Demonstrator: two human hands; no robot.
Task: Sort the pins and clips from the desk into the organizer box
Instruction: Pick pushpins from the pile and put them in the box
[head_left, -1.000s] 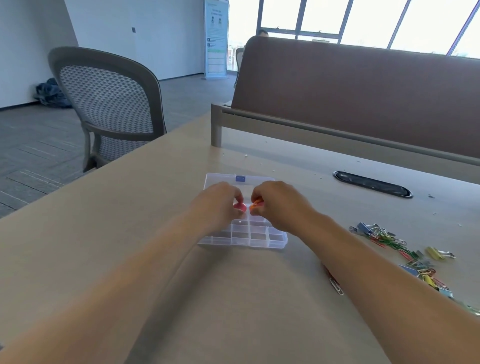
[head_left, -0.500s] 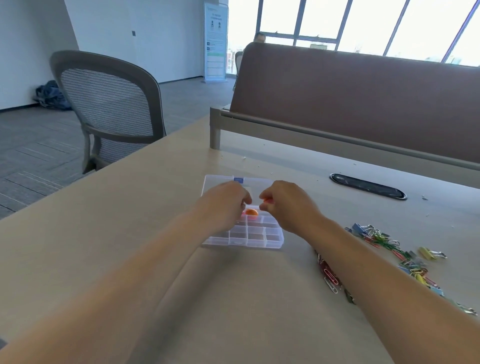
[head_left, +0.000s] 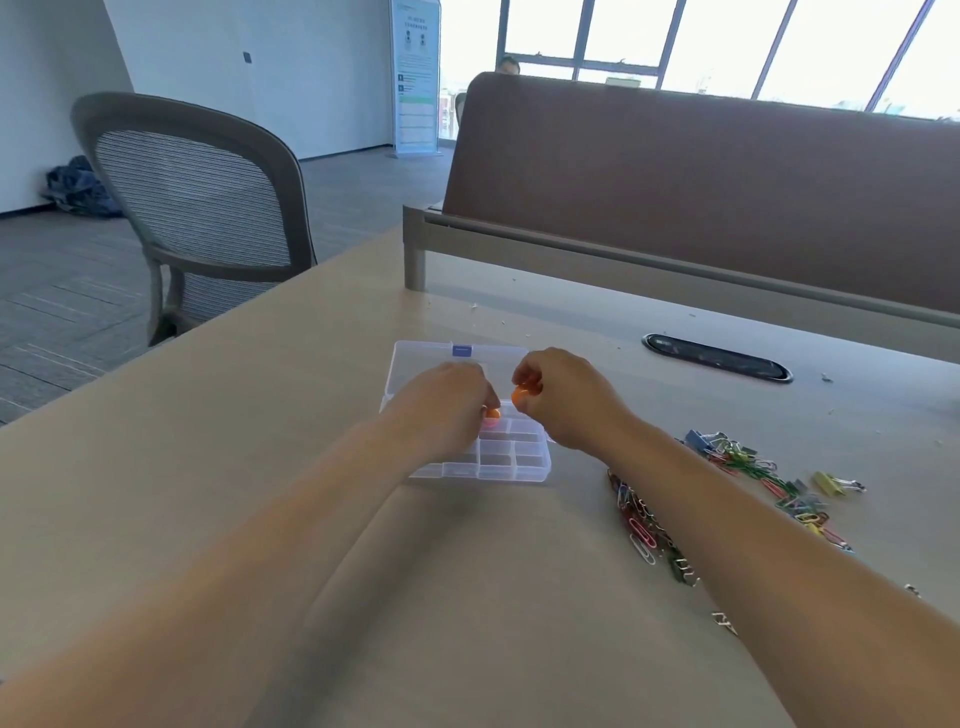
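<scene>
Organizer box (head_left: 514, 462), of clear plastic, is seen on the desk (head_left: 260, 467) with its lid (head_left: 421, 356) laid open toward twelve o'clock. Both hands are held over its compartments. An orange pin (head_left: 521, 396) is pinched between thumb and forefinger of the right hand (head_left: 566, 400), just above the box. The left hand (head_left: 441, 410) is curled, and a second orange piece (head_left: 492, 413) is seen at its fingertips; whether it is gripped or lies in a compartment cannot be told. Coloured paper clips (head_left: 644, 525) are scattered at four o'clock from the box, with more clips (head_left: 748, 462) and a yellow binder clip (head_left: 831, 483) at three o'clock.
</scene>
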